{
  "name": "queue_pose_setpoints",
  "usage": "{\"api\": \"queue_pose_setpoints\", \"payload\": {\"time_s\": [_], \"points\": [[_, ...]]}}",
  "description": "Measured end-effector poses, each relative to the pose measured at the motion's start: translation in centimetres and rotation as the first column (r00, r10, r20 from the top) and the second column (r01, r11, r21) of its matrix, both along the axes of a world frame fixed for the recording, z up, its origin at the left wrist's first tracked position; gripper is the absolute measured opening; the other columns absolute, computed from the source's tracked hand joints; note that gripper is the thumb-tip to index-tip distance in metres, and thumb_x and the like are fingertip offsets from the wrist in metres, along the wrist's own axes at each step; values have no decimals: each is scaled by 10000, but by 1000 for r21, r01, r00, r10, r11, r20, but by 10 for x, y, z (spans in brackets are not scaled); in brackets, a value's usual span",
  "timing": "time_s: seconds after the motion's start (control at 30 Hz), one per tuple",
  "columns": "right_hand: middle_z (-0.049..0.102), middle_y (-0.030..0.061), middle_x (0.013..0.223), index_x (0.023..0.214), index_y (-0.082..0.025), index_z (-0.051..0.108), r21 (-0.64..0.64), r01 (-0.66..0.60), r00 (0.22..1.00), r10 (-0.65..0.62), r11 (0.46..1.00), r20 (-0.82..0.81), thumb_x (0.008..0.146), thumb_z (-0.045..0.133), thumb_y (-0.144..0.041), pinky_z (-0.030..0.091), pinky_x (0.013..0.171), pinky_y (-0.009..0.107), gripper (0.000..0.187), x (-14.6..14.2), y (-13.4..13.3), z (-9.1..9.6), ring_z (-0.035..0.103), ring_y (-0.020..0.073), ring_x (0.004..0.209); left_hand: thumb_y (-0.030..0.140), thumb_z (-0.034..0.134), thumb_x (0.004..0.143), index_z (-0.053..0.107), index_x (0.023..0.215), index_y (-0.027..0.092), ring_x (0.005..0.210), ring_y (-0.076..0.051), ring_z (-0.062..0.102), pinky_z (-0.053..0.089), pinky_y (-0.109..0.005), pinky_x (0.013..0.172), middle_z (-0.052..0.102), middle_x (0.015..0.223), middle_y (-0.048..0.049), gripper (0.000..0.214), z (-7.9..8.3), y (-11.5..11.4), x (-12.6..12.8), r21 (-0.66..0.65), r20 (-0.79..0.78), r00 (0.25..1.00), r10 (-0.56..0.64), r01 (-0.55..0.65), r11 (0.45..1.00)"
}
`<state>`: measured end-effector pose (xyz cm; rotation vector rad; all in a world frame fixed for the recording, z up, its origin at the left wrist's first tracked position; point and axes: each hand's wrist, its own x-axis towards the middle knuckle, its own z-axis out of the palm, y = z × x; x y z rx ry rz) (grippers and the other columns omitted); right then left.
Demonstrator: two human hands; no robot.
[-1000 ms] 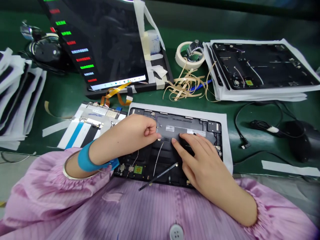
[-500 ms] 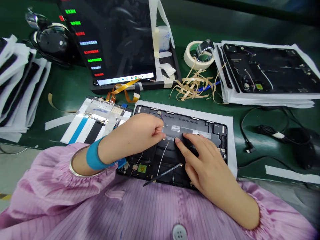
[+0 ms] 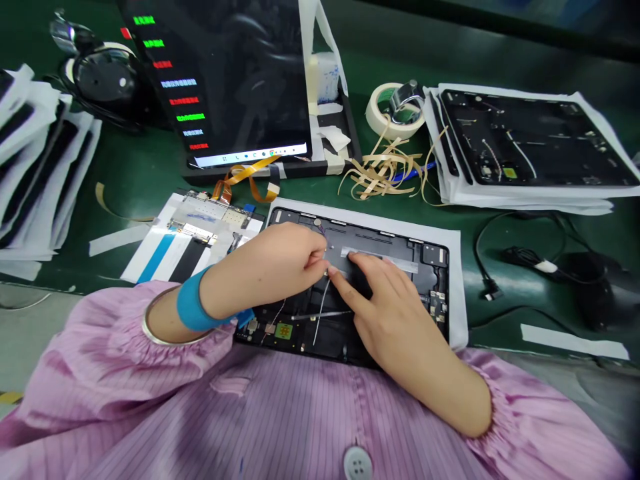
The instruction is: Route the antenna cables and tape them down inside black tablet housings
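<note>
A black tablet back housing lies inner side up on white sheet material in front of me. My left hand is closed in a pinch over its upper middle; what the fingertips hold, if anything, is hidden. Close beside it, my right hand lies over the housing with fingers stretched out, the index fingertip almost meeting the left fingertips. A thin white cable runs down from there. One slim dark strip crosses that cable, its right end passing beneath my right hand. Clear tape sits above the right fingers.
An exposed circuit board assembly lies left, by a lit screen on a black stand. Behind are a masking tape roll and tangled paper strips. Stacked housings stand right, above a black cable; more sheets are left.
My right hand has shifted left, bringing its index finger to the left fingertips. The slim dark strip has moved up and lies flatter across the housing. My left hand stays pinched.
</note>
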<state>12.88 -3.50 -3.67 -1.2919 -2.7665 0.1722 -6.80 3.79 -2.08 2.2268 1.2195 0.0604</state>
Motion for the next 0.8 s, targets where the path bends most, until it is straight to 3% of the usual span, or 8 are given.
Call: {"api": "queue_pose_setpoints", "payload": {"time_s": [0.1,0.2,0.27,0.37,0.53,0.7,0.8], "points": [[450,192,1340,1339,-146,450,0,-1,1000,1,1000,29,847,383,-36,341,1030,524,508,-5,2,1,391,311,1269,272,466,840,412,586,185,490,-107,353,246,-271,505,423,521,33,274,7,-3,0,-25,18,1000,22,-22,999],[495,149,1303,1303,-155,471,-29,12,999,-14,999,-46,875,380,-55,324,1046,489,449,-1,1,8,437,257,1222,312,446,887,528,819,187,576,-130,467,300,-263,547,540,641,15,164,18,-17,-4,74,75,975,208,-214,974],[563,115,1191,1204,-157,533,-63,49,988,-58,997,-146,907,426,-144,378,986,437,316,2,-1,14,498,224,1109,323,427,908,529,885,196,607,-136,501,316,-260,563,563,675,15,164,24,-31,-7,101,109,955,277,-288,952],[606,81,977,1020,-165,596,-112,79,982,-97,991,-161,884,541,-287,428,791,380,191,-1,-4,20,528,223,916,338,411,917,543,805,202,565,-123,489,315,-253,545,548,625,31,220,27,-47,-10,-5,111,968,224,-225,974],[595,39,784,817,-161,577,-125,111,988,-124,986,-94,862,547,-184,393,690,324,58,-15,-2,14,532,188,751,342,385,921,584,823,201,631,-142,526,348,-267,572,597,692,12,263,26,-51,-9,-54,101,966,237,-233,971],[533,-30,653,782,-191,549,-204,217,906,-275,954,-320,833,559,-177,372,587,243,54,-1,-3,23,512,121,614,228,340,913,602,997,208,902,-183,584,431,-317,785,656,992,-30,276,26,-50,-6,-30,162,970,183,-180,983],[536,-33,653,813,-198,537,-234,232,862,-311,944,-400,855,533,-212,385,578,230,44,14,-8,33,521,112,615,228,435,861,596,1011,198,915,-208,582,443,-337,794,642,1007,-48,222,23,-54,1,7,114,987,110,-111,994]]}}
